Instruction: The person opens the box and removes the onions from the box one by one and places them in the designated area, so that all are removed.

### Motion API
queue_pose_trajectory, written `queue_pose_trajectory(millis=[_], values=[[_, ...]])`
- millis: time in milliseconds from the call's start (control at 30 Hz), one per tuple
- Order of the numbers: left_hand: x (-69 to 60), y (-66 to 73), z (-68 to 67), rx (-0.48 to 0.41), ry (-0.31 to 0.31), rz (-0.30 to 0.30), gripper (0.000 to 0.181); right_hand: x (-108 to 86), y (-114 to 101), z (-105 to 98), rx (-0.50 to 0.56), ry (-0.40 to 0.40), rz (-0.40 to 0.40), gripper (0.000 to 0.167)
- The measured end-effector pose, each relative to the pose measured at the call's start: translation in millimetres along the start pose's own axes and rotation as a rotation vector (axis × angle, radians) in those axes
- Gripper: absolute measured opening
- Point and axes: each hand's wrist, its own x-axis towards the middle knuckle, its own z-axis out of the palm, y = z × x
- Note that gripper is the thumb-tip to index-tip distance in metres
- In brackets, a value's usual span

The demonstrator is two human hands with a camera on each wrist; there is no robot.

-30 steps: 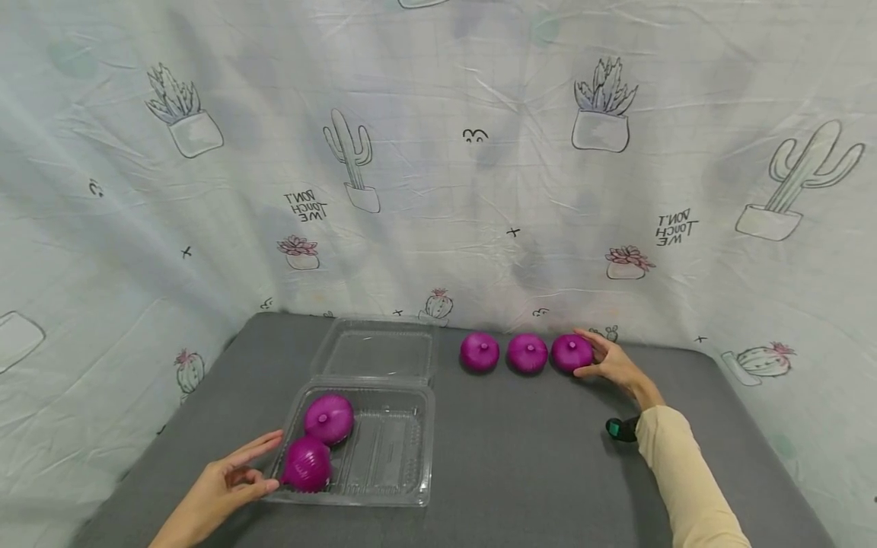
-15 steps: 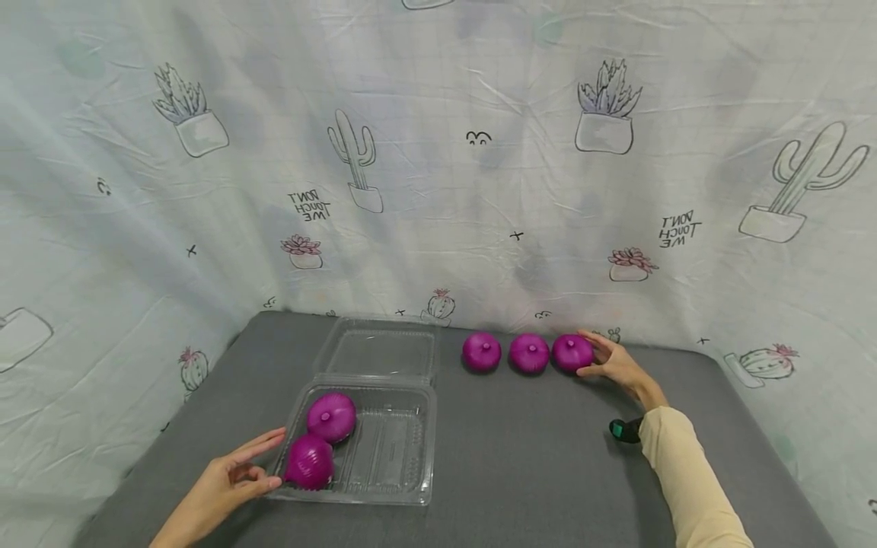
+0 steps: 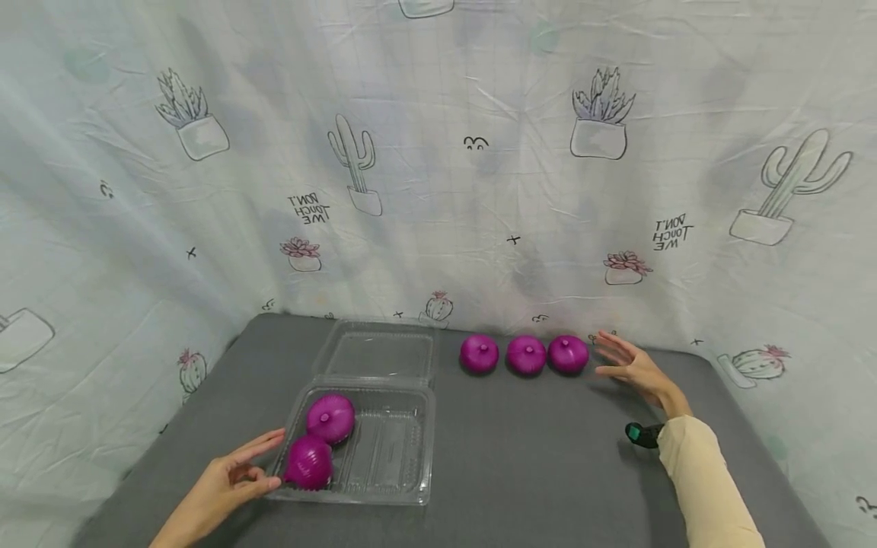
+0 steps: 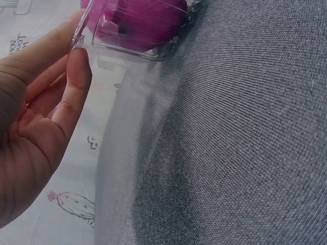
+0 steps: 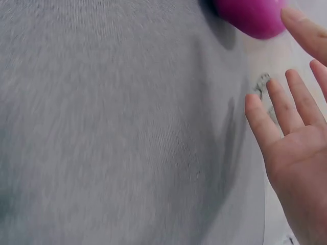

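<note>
A clear plastic clamshell container (image 3: 384, 496) lies with its lid (image 3: 387, 354) folded back. In its left side sit two purple onions, one (image 3: 331, 418) behind the other (image 3: 309, 463). My left hand (image 3: 222, 483) pinches the container's left rim between thumb and fingers; the left wrist view shows the thumb (image 4: 77, 71) against the lip. Three more onions stand in a row at the back: left (image 3: 479, 354), middle (image 3: 526, 355) and right (image 3: 568, 355). Just right of that row, my right hand (image 3: 637, 373) hovers with spread fingers, apart from the nearest onion (image 5: 255, 15) and holding nothing.
A grey cloth-covered table (image 3: 521, 464) bears everything. A pale curtain (image 3: 425, 183) printed with cacti hangs close behind the onion row and along both sides. A black band with a green patch (image 3: 642, 434) is on the right wrist.
My right hand has let go of the rightmost onion and drawn back to the right, its fingers opening. That onion stays at the end of the row. The left hand keeps its place.
</note>
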Motion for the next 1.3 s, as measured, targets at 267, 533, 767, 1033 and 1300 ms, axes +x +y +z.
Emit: queue_pose_trajectory(millis=[267, 533, 767, 1033, 1300], values=[[0.6, 0.3, -1.6, 0.052, -0.002, -0.046, 0.052, -31.6, 6.1, -10.4, -0.051, 0.059, -0.018, 0.072], [-1.1, 4.2, -2.6, 0.064, 0.036, -0.056, 0.051, -38.8, 7.4, 8.8, 0.050, 0.012, -0.174, 0.057], [0.9, 6.4, 0.2, 0.035, 0.010, -0.019, 0.053, -46.4, -1.2, 40.2, 0.090, -0.095, -0.248, 0.051], [0.2, 6.2, 2.4, 0.038, 0.038, -0.042, 0.053, -45.0, -17.4, 93.2, 0.133, -0.283, -0.308, 0.049], [0.0, 6.4, 2.5, 0.052, 0.027, 0.003, 0.052, -41.5, -33.3, 132.4, 0.159, -0.393, -0.319, 0.047]])
